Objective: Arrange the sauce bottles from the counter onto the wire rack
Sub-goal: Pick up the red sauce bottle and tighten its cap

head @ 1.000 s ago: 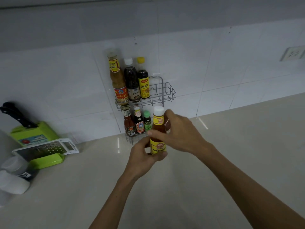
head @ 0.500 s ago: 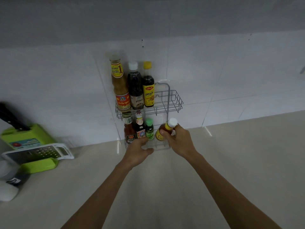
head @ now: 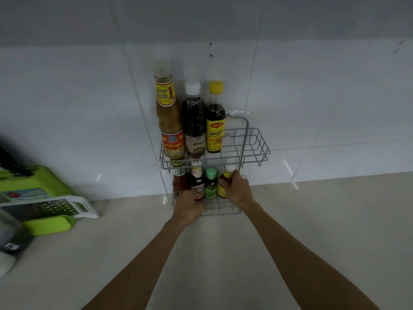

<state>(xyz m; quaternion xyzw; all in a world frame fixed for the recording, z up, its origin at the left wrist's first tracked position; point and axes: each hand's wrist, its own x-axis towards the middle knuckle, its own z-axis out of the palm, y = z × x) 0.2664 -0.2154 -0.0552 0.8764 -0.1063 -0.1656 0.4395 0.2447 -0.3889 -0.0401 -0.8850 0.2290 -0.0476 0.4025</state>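
Observation:
A grey two-tier wire rack (head: 257,151) hangs on the white tiled wall. Its upper shelf holds a tall tan sauce bottle (head: 168,121), a dark bottle with a white cap (head: 193,121) and a dark bottle with a yellow cap (head: 215,124). On the lower shelf stand a red sauce bottle (head: 178,182), a dark bottle with a red label (head: 197,182) and a small green bottle (head: 211,184). My right hand (head: 238,189) grips an orange, white-capped, yellow-labelled bottle (head: 224,182) inside the lower shelf, slightly tilted. My left hand (head: 187,205) rests on the lower shelf's front edge.
A green cutting-board box (head: 29,182) with a white grater (head: 55,209) lies on the beige counter (head: 324,220) at the left. A dark knife handle (head: 11,162) sticks up behind it. White containers (head: 6,260) sit at the far left edge.
My right hand carried the orange bottle from above the counter into the rack's lower shelf, beside the green bottle. My left hand let go of it and moved to the rack's front.

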